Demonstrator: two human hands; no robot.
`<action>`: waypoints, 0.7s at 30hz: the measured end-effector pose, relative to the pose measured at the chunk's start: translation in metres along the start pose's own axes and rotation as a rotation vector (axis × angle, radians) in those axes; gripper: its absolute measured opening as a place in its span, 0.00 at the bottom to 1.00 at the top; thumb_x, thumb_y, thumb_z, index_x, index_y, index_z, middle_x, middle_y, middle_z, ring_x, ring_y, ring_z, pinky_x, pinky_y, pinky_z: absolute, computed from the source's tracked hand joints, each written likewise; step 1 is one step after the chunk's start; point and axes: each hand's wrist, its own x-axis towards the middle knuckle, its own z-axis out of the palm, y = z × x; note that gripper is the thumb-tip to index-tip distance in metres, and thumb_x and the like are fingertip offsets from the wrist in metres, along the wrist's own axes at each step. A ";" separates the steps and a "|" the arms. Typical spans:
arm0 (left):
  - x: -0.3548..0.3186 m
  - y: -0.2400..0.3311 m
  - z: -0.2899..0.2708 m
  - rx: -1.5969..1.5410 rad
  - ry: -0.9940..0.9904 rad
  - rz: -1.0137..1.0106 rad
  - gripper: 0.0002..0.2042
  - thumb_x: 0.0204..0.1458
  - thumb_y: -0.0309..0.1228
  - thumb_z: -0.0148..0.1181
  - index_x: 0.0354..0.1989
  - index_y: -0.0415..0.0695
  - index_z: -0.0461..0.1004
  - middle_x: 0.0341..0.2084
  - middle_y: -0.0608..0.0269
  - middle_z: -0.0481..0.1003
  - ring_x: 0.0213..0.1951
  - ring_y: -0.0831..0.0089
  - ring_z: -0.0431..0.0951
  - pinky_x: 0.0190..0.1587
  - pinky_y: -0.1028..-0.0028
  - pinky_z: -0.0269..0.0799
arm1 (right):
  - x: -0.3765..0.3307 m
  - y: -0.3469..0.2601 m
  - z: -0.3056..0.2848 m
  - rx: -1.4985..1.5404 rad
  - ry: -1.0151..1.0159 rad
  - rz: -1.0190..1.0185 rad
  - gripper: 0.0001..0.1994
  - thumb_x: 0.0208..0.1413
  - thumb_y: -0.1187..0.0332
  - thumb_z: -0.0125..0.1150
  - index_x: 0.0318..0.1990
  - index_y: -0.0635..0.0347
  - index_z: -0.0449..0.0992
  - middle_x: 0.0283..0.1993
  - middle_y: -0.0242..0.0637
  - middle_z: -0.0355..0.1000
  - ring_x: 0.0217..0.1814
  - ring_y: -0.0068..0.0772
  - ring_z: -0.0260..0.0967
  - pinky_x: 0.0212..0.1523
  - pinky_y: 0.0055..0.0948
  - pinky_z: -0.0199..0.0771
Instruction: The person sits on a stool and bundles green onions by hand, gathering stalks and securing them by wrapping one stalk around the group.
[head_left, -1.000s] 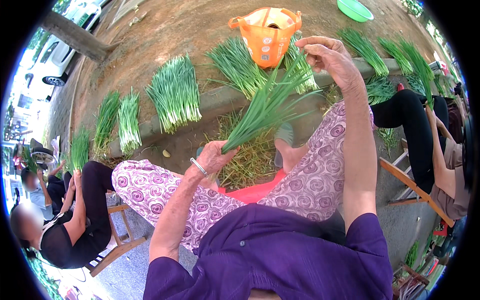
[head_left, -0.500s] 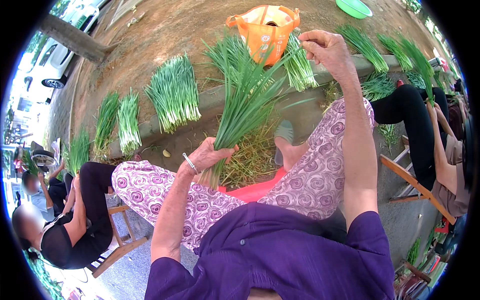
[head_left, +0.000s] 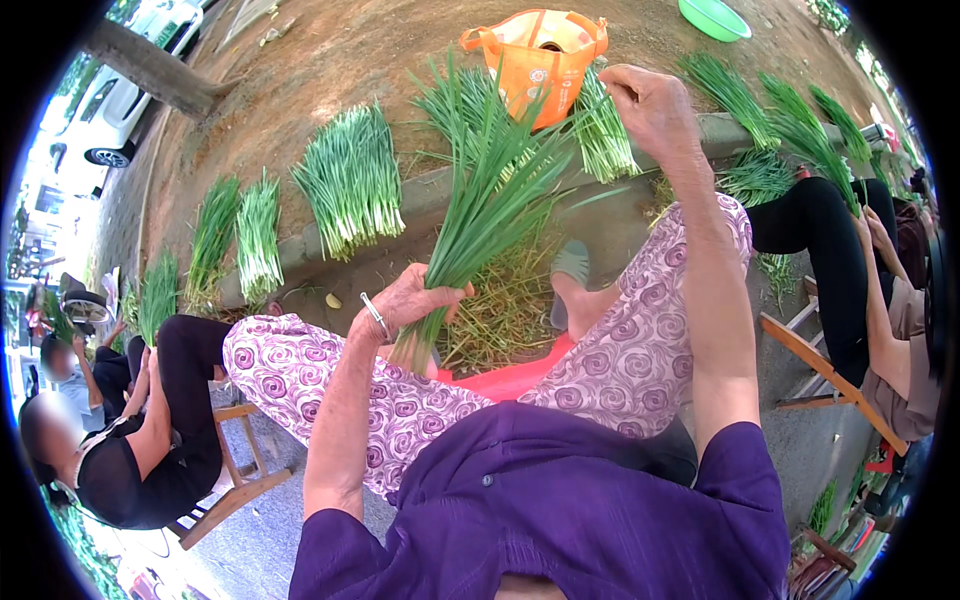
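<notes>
My left hand (head_left: 412, 300) is wrapped round the lower stalks of a bunch of green chives (head_left: 478, 225), its leaves fanning out up and to the right. A silvery bracelet circles that wrist. Raised beside the orange bag (head_left: 540, 75), my right hand (head_left: 657, 115) has its fingers pinched together; what is between them, if anything, is too small to make out. One leaf (head_left: 600, 200) sticks out from the held bunch toward the right. Below the bunch, a heap of yellowish trimmings (head_left: 495, 320) lies between my feet, next to a red plastic edge (head_left: 500, 384).
Chive bundles (head_left: 350, 185) rest along the kerb (head_left: 420, 200), with more (head_left: 730, 100) to the right. A green basin (head_left: 715, 18) sits at the far right. Co-workers sit on both sides, one person (head_left: 120, 450) left on a wooden chair (head_left: 235, 475), another person's knee (head_left: 825, 240) right.
The bunch has tilted slightly, and my left hand has shifted a little up and left. My right hand stays raised and pinched. At the right, the co-worker's chives have swung lower.
</notes>
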 end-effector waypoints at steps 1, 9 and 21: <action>0.000 0.003 0.001 -0.023 -0.003 -0.009 0.11 0.51 0.34 0.61 0.38 0.40 0.77 0.21 0.69 0.72 0.26 0.81 0.72 0.32 0.78 0.68 | 0.001 0.000 0.004 -0.010 0.041 -0.010 0.09 0.51 0.69 0.56 0.37 0.56 0.80 0.33 0.44 0.76 0.34 0.43 0.74 0.37 0.36 0.74; 0.001 0.005 -0.001 -0.005 0.007 -0.039 0.11 0.51 0.34 0.61 0.37 0.40 0.77 0.21 0.69 0.72 0.25 0.81 0.71 0.31 0.78 0.68 | 0.004 0.004 0.014 0.355 0.106 0.336 0.10 0.51 0.73 0.55 0.39 0.61 0.80 0.30 0.39 0.78 0.29 0.27 0.75 0.33 0.25 0.74; -0.008 0.023 -0.010 -0.093 0.165 0.169 0.14 0.54 0.38 0.55 0.41 0.40 0.73 0.19 0.68 0.71 0.26 0.80 0.69 0.31 0.79 0.63 | -0.004 -0.012 -0.012 1.076 -0.172 0.450 0.10 0.55 0.70 0.58 0.41 0.65 0.78 0.27 0.33 0.76 0.24 0.18 0.70 0.27 0.17 0.71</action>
